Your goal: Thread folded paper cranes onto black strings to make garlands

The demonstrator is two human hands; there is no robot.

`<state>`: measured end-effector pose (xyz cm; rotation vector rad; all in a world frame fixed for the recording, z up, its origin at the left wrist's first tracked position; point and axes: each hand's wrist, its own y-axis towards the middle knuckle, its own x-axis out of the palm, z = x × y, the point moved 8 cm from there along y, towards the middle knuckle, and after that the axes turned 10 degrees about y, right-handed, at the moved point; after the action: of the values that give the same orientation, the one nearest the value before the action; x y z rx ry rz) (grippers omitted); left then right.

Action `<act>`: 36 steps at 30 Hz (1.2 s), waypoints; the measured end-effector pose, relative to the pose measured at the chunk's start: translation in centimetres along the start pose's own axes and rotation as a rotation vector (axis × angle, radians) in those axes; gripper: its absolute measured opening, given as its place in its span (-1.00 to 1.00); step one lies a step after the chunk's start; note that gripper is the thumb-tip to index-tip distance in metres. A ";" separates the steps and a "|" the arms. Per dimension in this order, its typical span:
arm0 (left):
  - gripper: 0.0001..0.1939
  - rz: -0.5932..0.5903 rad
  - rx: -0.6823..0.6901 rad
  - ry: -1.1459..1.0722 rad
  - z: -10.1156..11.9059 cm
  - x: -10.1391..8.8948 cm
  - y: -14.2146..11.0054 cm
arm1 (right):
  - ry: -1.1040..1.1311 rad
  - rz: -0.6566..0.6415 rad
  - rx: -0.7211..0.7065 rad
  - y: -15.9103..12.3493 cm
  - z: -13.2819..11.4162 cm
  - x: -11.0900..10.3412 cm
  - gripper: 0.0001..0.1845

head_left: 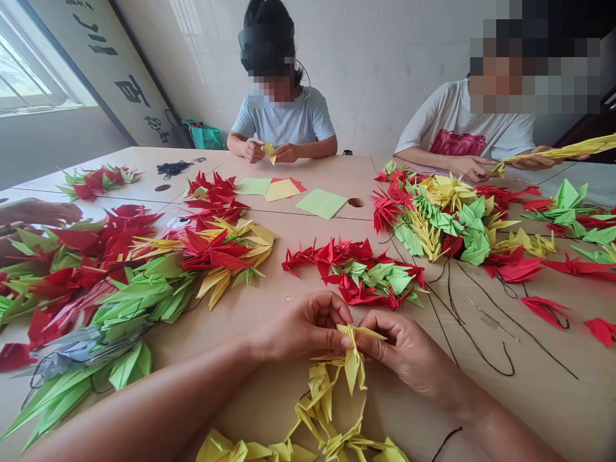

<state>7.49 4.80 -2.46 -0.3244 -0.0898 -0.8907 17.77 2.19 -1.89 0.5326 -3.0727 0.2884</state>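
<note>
Two hands in my remote view, both occupied: left hand (310, 324), thumb and bent fingers pinching one yellow folded paper crane (355, 362) at its left side; right hand (409, 350), thumb and forefinger gripping its right-hand tip. Location of the crane, my reference item: between both hands, over the tan surface (260, 295); I cannot tell whether it touches. Nearer me than the crane: one string of yellow folded pieces (320, 388). Beyond it: one red-and-green cluster (359, 269); farther, flat paper squares (321, 203). Left of it: one paper clip (289, 298), then one large heap of folded pieces (120, 256). Right of it: black cords (513, 369), one needle-like item (491, 317). Beyond and right: one mixed heap (447, 218). Far beyond it: one person in light blue (289, 122), holding yellow paper (270, 153); farther right, one person in white (462, 122), holding a long yellow bundle (568, 149). Far left of it: one co-worker's hand (43, 210).
</note>
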 end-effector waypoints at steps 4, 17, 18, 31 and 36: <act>-0.70 0.011 0.005 0.027 0.3 0.1 -0.2 | 0.081 0.027 0.028 -0.1 0.3 0.1 -0.67; -0.73 0.022 0.039 -0.009 1.1 0.4 -0.4 | 0.030 0.033 0.000 -0.2 -0.2 0.3 -0.65; -0.73 0.018 0.045 -0.006 1.1 0.5 -0.4 | 0.030 0.031 -0.001 -0.2 -0.2 0.3 -0.65; -0.77 0.062 0.119 0.014 1.8 0.1 -0.4 | 0.109 0.031 -0.010 -0.2 -0.5 0.3 -0.67; -0.70 0.011 0.110 -0.031 1.5 0.3 -0.4 | 0.068 0.012 0.014 -0.1 -0.3 0.1 -0.63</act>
<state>7.47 4.79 -0.90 -0.2357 -0.1646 -0.8662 17.72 2.14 -1.62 0.4945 -3.0114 0.3209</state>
